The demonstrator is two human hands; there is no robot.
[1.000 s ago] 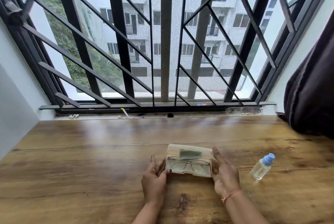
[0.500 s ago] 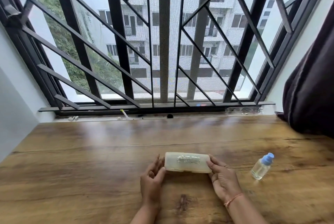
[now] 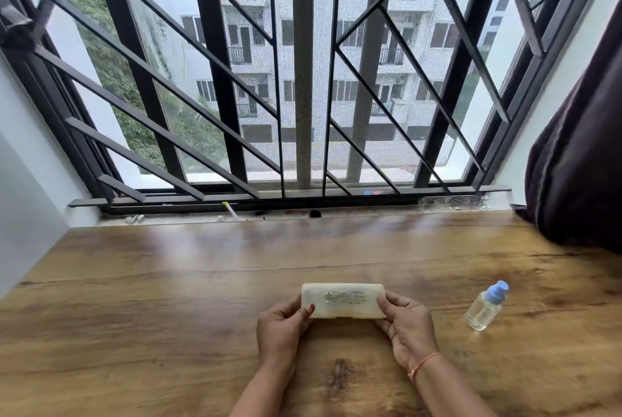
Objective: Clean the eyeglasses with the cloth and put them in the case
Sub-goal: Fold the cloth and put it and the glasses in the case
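Note:
A pale, translucent eyeglass case point(image 3: 343, 305) lies closed on the wooden table point(image 3: 168, 282), near its front middle. My left hand point(image 3: 281, 327) grips the case's left end, thumb on top. Its right end is held by my right hand point(image 3: 405, 324), whose wrist carries an orange thread. The eyeglasses and the cloth are hidden inside the closed case.
A small clear spray bottle with a blue cap point(image 3: 486, 307) stands on the table to the right of the case. A dark curtain point(image 3: 579, 164) hangs at the far right. Behind the table runs a barred window point(image 3: 303, 80) with its sill.
The case was open a second ago with the glasses and the cloth showing inside. Its lid has come down, and both hands now hold the closed case by its ends.

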